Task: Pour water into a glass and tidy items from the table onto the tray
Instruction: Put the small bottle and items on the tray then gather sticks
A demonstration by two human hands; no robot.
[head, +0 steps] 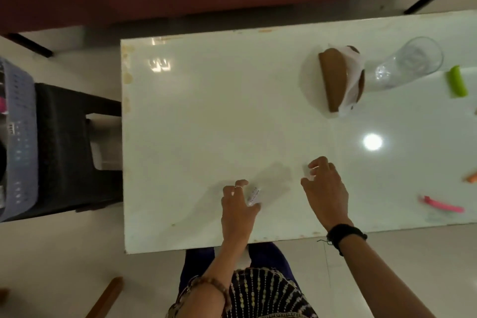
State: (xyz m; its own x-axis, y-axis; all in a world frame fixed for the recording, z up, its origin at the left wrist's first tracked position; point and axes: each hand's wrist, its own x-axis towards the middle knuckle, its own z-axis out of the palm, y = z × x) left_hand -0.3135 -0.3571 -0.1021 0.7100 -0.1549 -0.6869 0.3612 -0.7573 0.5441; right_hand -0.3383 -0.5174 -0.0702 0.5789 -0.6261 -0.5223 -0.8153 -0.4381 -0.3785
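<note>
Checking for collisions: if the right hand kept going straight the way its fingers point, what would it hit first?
Probably nothing near: past the right hand lies bare table; the brown napkin holder sits farther, slightly right. Depth unclear.

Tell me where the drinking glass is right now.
In the head view the empty glass stands at the table's far right, between the brown napkin holder on its left and a green object on its right, well beyond both hands.

No legible text anywhere.
</note>
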